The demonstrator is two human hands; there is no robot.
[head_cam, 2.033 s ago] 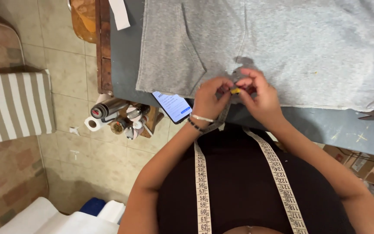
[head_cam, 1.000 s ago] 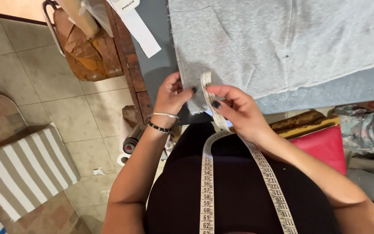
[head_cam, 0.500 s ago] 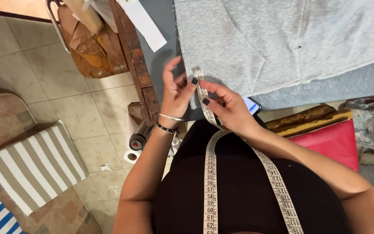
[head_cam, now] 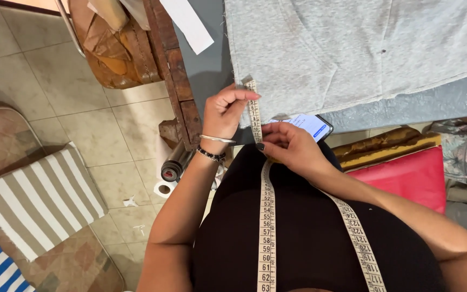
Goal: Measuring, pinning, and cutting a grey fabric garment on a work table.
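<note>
A cream measuring tape point(head_cam: 266, 216) hangs round my neck and down over my black top. My left hand point(head_cam: 224, 112) pinches the tape's free end at the lower left corner of a grey fabric point(head_cam: 352, 48) spread on the table. My right hand point(head_cam: 290, 145) pinches the same tape a little lower, just below the table's edge. The stretch of tape between the two hands runs straight and nearly upright. A phone point(head_cam: 313, 125) with a lit screen lies at the table's edge, partly hidden behind my right hand.
A wooden table frame point(head_cam: 175, 70) runs along the left of the grey tabletop point(head_cam: 433, 105). Brown paper bags point(head_cam: 109, 46) sit on the tiled floor at the upper left. Striped cushions point(head_cam: 33, 200) lie lower left. Rolls point(head_cam: 173, 165) stand under the table. A red panel point(head_cam: 406, 178) is at the right.
My left hand has lifted the tape's end up to the corner of the grey fabric. My right hand slid down the tape, pulling it straight. The view shifted slightly.
</note>
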